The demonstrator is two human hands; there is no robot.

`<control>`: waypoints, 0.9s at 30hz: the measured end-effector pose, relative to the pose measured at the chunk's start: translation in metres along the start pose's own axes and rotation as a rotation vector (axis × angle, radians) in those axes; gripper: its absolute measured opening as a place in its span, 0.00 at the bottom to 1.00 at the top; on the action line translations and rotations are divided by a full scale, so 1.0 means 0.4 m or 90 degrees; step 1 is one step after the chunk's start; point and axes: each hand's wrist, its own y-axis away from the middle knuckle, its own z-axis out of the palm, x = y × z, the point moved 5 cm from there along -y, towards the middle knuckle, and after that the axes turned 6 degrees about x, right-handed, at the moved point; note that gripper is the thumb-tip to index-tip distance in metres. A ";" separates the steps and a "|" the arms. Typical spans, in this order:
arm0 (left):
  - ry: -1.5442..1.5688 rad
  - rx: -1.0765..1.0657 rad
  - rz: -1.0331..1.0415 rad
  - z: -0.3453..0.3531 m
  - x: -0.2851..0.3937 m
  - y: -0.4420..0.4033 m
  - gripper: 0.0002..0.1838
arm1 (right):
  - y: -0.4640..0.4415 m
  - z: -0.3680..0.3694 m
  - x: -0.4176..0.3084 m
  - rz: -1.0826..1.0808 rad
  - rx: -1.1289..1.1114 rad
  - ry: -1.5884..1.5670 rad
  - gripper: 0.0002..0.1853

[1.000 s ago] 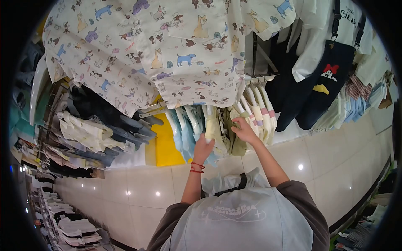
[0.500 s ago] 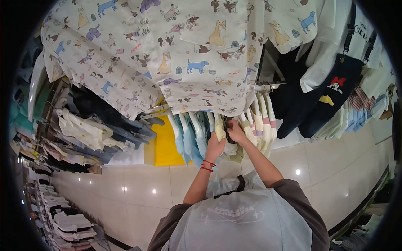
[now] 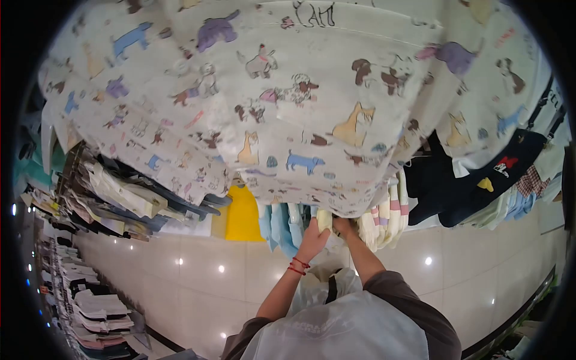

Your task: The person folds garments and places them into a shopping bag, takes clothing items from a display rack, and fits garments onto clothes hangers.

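Note:
My left hand, with red cords round its wrist, is closed on a pale yellow garment hanging in the row. Just to its right, my right hand reaches in among the hung clothes with curled fingers; shadow and the cloth above partly hide what they hold. Light blue garments hang left of my hands. Cream garments with pink bands hang on the right. A large white shirt with printed dogs and cats hangs in front of the camera and covers the tops of the row.
A yellow panel stands left of the blue garments. Dark overalls with a red bow hang at right, and more clothes hang at left. Folded clothes lie in stacks at lower left. Behind me is a tiled floor.
The printed shirt looms larger and covers more of the view. The row and both hands appear lower in the picture. My right hand's fingers are more hidden; my left keeps the yellow garment.

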 end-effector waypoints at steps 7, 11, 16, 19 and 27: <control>-0.023 -0.005 0.166 0.010 -0.034 -0.018 0.19 | -0.030 0.016 0.040 0.002 0.006 0.254 0.26; -0.010 -0.003 0.132 -0.017 0.024 -0.007 0.18 | -0.026 0.056 0.112 -0.131 0.035 0.447 0.26; -0.035 -0.065 -0.049 -0.027 -0.004 0.009 0.20 | -0.006 0.050 0.071 0.087 0.025 0.178 0.29; -0.007 -0.078 -0.079 -0.035 0.032 0.025 0.19 | 0.020 0.023 0.050 0.221 0.054 0.068 0.30; 0.079 -0.083 -0.023 -0.037 0.077 0.057 0.17 | 0.110 -0.014 -0.067 0.186 0.040 0.048 0.27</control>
